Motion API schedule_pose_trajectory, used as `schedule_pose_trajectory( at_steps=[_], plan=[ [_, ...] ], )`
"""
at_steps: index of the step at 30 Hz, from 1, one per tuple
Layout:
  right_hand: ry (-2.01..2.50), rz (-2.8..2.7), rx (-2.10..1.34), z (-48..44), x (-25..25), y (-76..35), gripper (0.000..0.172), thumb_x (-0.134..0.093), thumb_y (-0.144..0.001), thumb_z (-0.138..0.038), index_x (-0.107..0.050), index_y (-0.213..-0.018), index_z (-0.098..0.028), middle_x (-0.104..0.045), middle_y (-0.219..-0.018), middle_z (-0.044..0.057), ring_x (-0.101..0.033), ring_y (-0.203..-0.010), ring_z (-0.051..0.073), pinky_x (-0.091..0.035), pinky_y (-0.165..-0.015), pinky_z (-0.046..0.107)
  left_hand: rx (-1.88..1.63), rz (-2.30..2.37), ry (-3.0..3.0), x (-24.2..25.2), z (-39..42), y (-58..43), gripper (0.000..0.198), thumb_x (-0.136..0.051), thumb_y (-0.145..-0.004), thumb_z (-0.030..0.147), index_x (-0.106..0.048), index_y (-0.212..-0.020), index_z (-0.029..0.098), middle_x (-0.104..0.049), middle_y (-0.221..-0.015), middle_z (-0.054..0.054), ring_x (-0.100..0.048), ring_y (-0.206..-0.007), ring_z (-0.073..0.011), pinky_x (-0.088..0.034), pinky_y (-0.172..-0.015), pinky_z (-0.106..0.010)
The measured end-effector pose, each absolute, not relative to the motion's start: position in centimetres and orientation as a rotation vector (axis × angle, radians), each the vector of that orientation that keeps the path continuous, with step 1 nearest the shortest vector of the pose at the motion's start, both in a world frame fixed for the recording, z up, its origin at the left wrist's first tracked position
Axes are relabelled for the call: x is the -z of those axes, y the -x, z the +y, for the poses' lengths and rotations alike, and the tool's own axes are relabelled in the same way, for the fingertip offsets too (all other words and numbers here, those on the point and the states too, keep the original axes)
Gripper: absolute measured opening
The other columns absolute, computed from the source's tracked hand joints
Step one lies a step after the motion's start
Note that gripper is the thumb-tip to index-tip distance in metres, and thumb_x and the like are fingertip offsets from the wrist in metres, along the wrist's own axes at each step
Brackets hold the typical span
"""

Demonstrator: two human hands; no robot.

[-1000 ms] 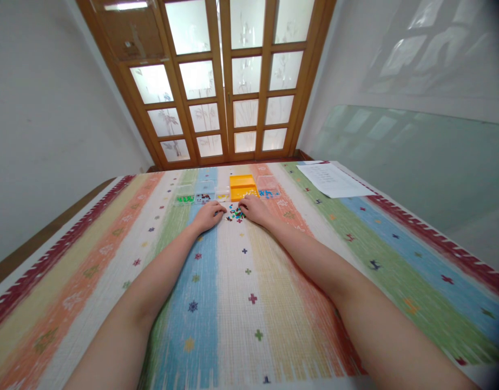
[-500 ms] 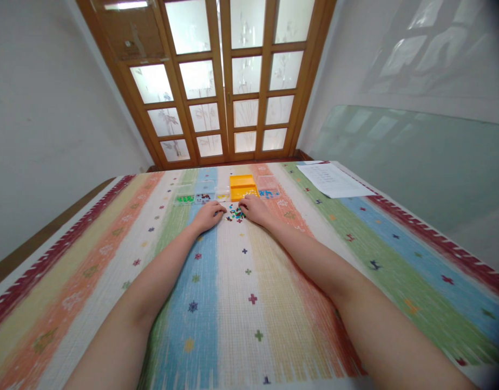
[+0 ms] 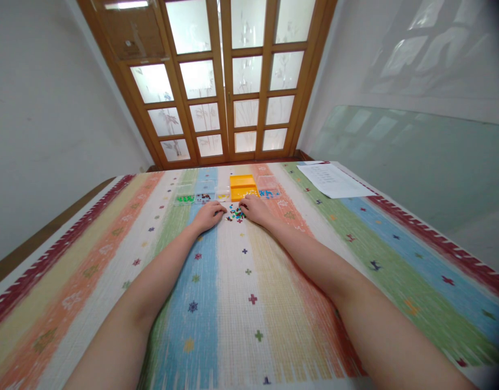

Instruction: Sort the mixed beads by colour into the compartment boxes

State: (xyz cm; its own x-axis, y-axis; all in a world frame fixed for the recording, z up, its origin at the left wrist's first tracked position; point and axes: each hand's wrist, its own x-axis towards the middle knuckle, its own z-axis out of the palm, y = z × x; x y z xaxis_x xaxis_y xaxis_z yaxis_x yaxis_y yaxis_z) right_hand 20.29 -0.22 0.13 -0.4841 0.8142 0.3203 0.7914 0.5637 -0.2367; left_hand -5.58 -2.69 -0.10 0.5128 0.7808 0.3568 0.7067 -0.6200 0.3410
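Observation:
A small pile of mixed coloured beads or tiny pieces (image 3: 235,213) lies on the striped cloth between my two hands. At its left edge rests my left hand (image 3: 209,216), fingers curled and held together; whatever they may hold is too small to make out. My right hand (image 3: 254,209) reaches in from the other side, its fingertips closed in a pinch at the pile, with the contents hidden. Just beyond stand an open yellow box (image 3: 242,181) with pale pieces and clear boxes of green pieces (image 3: 185,199), dark pieces (image 3: 203,197), yellow pieces (image 3: 223,196) and blue pieces (image 3: 269,193).
The striped cloth (image 3: 237,325) covers the table. A printed paper sheet (image 3: 334,181) lies at the far right. Behind the table is a wooden door with glass panes (image 3: 246,97), and a glass panel (image 3: 415,146) leans along the right wall.
Almost nothing differs. My right fingertips have shifted very slightly at the pile's edge, while my left hand and the boxes stay in place.

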Motion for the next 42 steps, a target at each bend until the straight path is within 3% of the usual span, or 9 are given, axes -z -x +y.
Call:
schedule_pose_trajectory(
  at_steps=[26,33,42],
  plan=[
    [1.269,-2.421,-0.076,-0.12,-0.08,-20.33,0.024,-0.054,-0.104,-0.025,-0.077,-0.102,-0.019,-0.071,-0.106,0.01,-0.061,-0.103,0.02,-0.041,-0.09,0.029,-0.728,1.327,-2.581,0.14,-2.9,5.4,0.029,-0.052,-0.097,0.023,-0.079,-0.107,0.023,-0.072,-0.11,-0.008,-0.065,-0.106,-0.0233,-0.051,-0.104,-0.041],
    [1.279,-2.371,-0.059,-0.29,-0.25,-20.26,0.025,-0.052,-0.105,-0.024,-0.076,-0.103,-0.019,-0.07,-0.107,0.01,-0.06,-0.104,0.022,-0.041,-0.091,0.031,-0.707,1.333,-2.574,0.1,-2.78,5.58,0.033,-0.051,-0.088,0.012,-0.079,-0.103,0.022,-0.072,-0.108,-0.007,-0.064,-0.107,-0.0238,-0.05,-0.104,-0.041],
    [1.271,-2.264,-0.009,-0.56,-0.38,-20.31,0.025,-0.051,-0.104,-0.023,-0.076,-0.105,-0.019,-0.069,-0.108,0.011,-0.058,-0.104,0.023,-0.042,-0.092,0.034,-0.743,1.366,-2.573,0.16,-2.67,5.75,0.03,-0.053,-0.092,0.017,-0.078,-0.106,0.022,-0.073,-0.108,-0.008,-0.065,-0.106,-0.0241,-0.05,-0.103,-0.042]
  ],
)
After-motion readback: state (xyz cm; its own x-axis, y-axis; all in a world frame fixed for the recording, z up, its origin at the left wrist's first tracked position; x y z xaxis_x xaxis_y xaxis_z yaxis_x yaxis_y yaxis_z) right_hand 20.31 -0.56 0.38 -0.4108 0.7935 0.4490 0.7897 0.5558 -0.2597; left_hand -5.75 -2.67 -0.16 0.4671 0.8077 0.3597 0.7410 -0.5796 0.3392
